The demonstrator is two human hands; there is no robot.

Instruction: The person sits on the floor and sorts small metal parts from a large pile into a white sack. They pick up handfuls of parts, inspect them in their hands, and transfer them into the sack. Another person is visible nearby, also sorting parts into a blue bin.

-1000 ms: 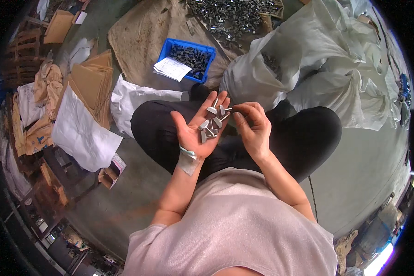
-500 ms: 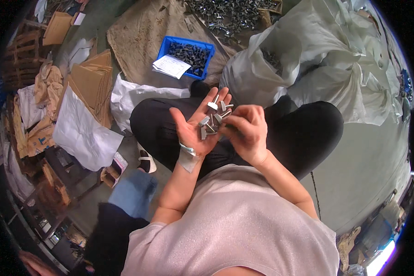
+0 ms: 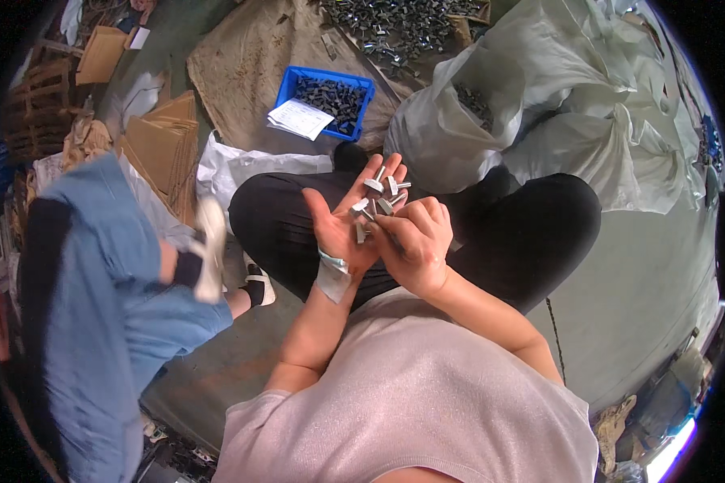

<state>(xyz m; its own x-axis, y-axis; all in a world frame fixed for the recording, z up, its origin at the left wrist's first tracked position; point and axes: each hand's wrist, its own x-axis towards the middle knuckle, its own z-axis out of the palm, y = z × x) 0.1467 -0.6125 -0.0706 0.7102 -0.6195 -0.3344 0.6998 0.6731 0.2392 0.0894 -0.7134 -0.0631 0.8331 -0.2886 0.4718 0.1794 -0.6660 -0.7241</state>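
Palm up, with fingers and thumb spread, my left hand [image 3: 342, 229] is open and flat. Several T-head metal bolts [image 3: 374, 185] lie loose across its palm and fingers; a pale patch is stuck on the wrist. Over the same palm, my right hand [image 3: 417, 245] is closed in a pinch. Its thumb and fingertips meet at the bolt nearest the wrist, a T-head bolt [image 3: 361, 233], whose shank they partly hide. Both hands are above my crossed legs.
Beyond my legs stands a blue bin [image 3: 330, 101] of dark metal parts, with white paper [image 3: 300, 118] on its edge. A heap of bolts [image 3: 411, 32] lies farther back. White sacks [image 3: 556, 113] stand at right. A person in blue trousers [image 3: 129, 274] is close on my left.
My right hand has shifted slightly left and nearer me, from the middle bolts to the one by the wrist. At left, a person's legs have stepped farther into view.
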